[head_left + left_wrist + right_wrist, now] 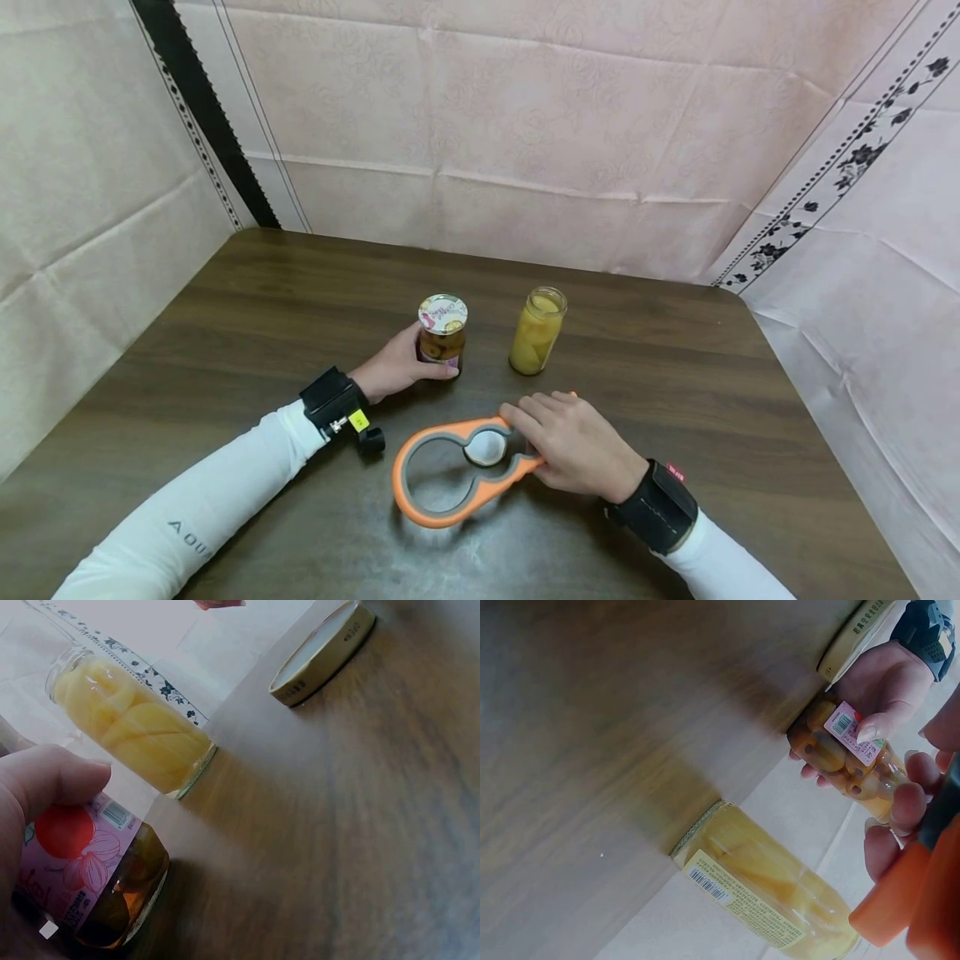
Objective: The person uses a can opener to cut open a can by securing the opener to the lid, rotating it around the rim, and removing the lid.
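Now, the left hand [393, 364] holds the small jar of brown fruit [441, 343], tucked against its thumb and fingers on the bench [300, 287]. The right hand [577, 446] grips the orange tool [495, 490] by its handles, with the big loop poking out leftward. The jar is probably heavy, hard, slippery and easy to crack, so its middle seems best to hold. The tool looks light and stiff. Farther out, a loose lid [485, 448] shows through the tool, and a lidless yellow jar [537, 333] stands apart.
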`<state>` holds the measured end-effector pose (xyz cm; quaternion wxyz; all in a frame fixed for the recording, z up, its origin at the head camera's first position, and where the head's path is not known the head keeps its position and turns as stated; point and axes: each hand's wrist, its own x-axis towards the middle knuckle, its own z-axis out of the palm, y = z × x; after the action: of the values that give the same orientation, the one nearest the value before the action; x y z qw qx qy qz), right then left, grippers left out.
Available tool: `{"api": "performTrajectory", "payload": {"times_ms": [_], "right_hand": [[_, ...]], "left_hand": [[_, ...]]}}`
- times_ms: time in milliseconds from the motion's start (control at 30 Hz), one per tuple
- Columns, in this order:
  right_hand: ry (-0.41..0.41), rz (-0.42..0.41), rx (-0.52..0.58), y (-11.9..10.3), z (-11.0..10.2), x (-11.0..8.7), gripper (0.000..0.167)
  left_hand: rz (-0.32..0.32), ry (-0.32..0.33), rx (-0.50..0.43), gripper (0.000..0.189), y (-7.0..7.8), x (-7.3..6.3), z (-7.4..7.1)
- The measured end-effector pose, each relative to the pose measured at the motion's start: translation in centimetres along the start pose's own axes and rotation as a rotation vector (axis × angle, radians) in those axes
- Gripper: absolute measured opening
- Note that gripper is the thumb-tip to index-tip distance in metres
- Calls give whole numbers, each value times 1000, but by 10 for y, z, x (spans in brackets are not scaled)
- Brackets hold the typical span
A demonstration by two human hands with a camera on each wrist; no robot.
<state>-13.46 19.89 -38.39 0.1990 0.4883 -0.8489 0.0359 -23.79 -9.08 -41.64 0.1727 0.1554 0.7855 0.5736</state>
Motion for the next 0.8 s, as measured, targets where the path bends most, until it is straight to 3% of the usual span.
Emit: {"api": "performTrajectory", "payload": {"times_ms": [400, 800], "right_hand": [[-12, 6, 12, -1, 1, 0, 56], [-22, 14, 31, -2, -1, 1, 58]], "left_hand": [[4, -3, -2, 83, 1, 0, 3], [-28, -21, 31, 87, -2, -9, 4]]}}
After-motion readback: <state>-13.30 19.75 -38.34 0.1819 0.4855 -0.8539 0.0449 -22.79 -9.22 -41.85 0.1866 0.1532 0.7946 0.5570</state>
